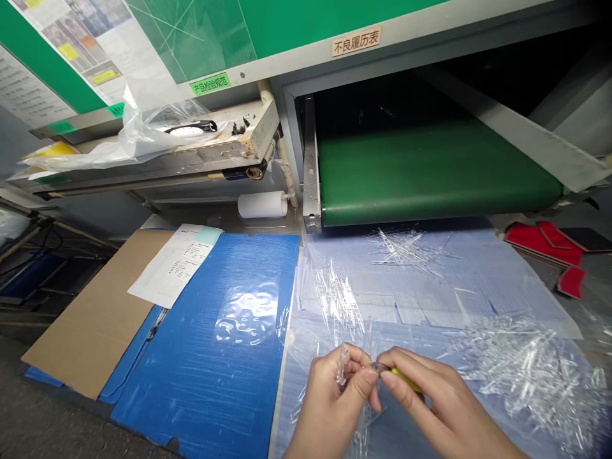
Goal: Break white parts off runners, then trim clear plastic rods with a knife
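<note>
Clear plastic strip (342, 368) stands pinched between the thumb and fingers of the left hand (332, 405), its upper end sticking out above the grip. The right hand (430, 401) is closed around a yellow-handled tool (406, 380), whose small metal tip (379, 368) reaches just beside the left fingertips. The two hands are close together at the front of the bench, though whether the tip touches the strip is hidden. Both hands are over a translucent plastic sheet (478, 299) that lies on the bench.

Loose heaps of similar clear strips lie on this sheet: a large one (526, 376) right of the right hand, a narrow one (337, 299) ahead of the hands, and another (399, 248) farther on. To the left, a blue corrugated board (205, 376) carries a printed paper form (174, 264) at its far end, beside a cardboard sheet (86, 312). Red pieces (545, 242) lie at the far right. Beyond the bench runs a green conveyor belt (430, 172) under a grey housing with a label reading 不良履历表 (356, 41). A white roll (262, 204) stands left of the belt, below a crumpled plastic bag (143, 137).
</note>
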A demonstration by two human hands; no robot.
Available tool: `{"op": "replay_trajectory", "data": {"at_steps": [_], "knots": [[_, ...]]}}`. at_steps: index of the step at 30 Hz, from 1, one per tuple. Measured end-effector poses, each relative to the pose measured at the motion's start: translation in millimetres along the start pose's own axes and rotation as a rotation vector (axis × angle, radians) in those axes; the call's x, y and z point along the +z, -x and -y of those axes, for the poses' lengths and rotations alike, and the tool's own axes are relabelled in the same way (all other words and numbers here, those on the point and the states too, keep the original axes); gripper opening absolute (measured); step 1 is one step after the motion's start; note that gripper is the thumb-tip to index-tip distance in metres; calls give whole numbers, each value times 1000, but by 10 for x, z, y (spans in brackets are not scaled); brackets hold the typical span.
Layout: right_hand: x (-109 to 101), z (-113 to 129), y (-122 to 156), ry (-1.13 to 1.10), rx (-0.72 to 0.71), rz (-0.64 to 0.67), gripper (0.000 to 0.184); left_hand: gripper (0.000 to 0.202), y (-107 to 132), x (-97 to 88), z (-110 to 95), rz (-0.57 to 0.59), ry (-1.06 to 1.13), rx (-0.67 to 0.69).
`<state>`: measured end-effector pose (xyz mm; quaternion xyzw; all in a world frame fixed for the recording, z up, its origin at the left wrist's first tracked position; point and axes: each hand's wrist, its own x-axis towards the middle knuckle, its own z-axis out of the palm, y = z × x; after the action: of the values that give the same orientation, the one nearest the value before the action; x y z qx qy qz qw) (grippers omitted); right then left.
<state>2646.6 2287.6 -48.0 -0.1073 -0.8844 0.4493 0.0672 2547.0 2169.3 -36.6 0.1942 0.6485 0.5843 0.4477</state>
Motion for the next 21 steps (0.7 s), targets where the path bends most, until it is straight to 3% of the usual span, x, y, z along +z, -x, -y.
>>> {"op": "replay_trajectory", "data": {"at_steps": [6,13,14,18,19,21], "knots": [[52,-76,28,110,-67,-135,21,27,16,-19,-88,13,-136,16],[127,-95,43,44,-47,-205,18,32,41,-32,-116,-25,-240,66],[74,-119,37,10,-3,-252,19,32,55,-35,-90,-1,-240,46],[-197,-230,-1,-74,303,-650,24,29,102,-53,81,110,-189,-121],[-221,-239,-10,-56,327,-629,21,27,105,-55,125,100,-155,-145],[-168,-224,-30,-22,243,-424,20,23,100,-62,194,78,-70,-141]]}}
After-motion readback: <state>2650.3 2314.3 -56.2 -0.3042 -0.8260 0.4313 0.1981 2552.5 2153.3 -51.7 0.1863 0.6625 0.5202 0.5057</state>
